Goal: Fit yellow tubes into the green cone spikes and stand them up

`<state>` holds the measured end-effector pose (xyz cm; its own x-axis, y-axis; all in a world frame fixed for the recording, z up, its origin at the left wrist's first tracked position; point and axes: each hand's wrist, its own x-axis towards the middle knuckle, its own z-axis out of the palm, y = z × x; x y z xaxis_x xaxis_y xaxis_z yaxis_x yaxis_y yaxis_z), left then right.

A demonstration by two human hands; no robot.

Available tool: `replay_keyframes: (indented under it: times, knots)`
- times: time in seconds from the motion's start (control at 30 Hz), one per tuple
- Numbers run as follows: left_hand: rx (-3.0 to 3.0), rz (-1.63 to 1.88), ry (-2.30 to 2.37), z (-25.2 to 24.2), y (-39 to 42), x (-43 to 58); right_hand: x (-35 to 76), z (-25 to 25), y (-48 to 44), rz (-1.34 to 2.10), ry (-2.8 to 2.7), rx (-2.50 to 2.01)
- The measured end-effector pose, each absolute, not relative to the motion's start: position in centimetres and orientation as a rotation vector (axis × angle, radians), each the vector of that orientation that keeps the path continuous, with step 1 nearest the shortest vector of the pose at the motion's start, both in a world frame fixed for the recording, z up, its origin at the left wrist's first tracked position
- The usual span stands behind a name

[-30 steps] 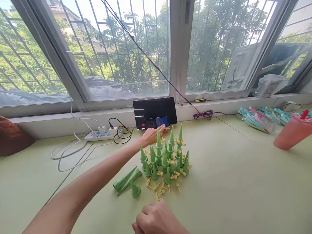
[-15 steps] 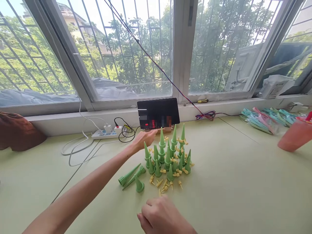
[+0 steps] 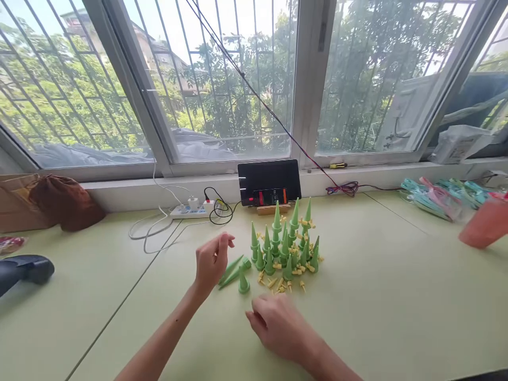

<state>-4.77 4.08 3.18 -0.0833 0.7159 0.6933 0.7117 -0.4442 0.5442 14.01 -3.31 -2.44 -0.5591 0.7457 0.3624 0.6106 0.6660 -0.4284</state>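
My left hand (image 3: 212, 259) hovers over the table left of a cluster of green cones, its fingers loosely curled with nothing in them. Below it lie two long green spikes (image 3: 232, 278), partly behind my wrist. One short green cone (image 3: 243, 283) stands upright between my hands. Near the front of the cluster, my right hand (image 3: 275, 320) is curled into a loose fist, and nothing shows in it. Several green cones (image 3: 284, 251) stand close together, some raised on others. Small yellow valve-like fittings (image 3: 281, 286) are among them and lie loose in front.
Behind the cones, a black tablet (image 3: 270, 172) leans against the sill, with a phone (image 3: 273, 196) in front of it. A power strip (image 3: 194, 210) with cables lies back left. At right are a red cup (image 3: 482, 222) and bagged teal and pink items (image 3: 432, 198).
My left hand has drawn back from the phone and tablet toward me, its fingers now curled. My right hand has moved slightly forward, still closed. The view has shifted left.
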Motion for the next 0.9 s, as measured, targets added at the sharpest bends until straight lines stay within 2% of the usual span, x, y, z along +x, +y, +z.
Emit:
replay_keyframes:
  times: [0.13, 0.33, 0.63, 0.9]
  knots:
    - [2.118, 1.663, 1.564, 1.9, 2.0, -4.5, 14.3, -2.3, -2.9, 0.404, -2.307, -1.076]
    - [2.123, 1.437, 1.620, 0.0, 0.0, -4.3, 14.7, -2.2, -2.2, 0.417, -2.176, -1.124]
    - [2.249, 1.222, 1.650, -1.4, 0.2, -3.5, 14.9, -1.7, -2.0, 0.297, -2.165, -1.386]
    - [2.239, 1.142, 1.660, -2.6, 0.5, -2.9, 15.0, -1.7, -1.9, 0.291, -2.166, -1.436]
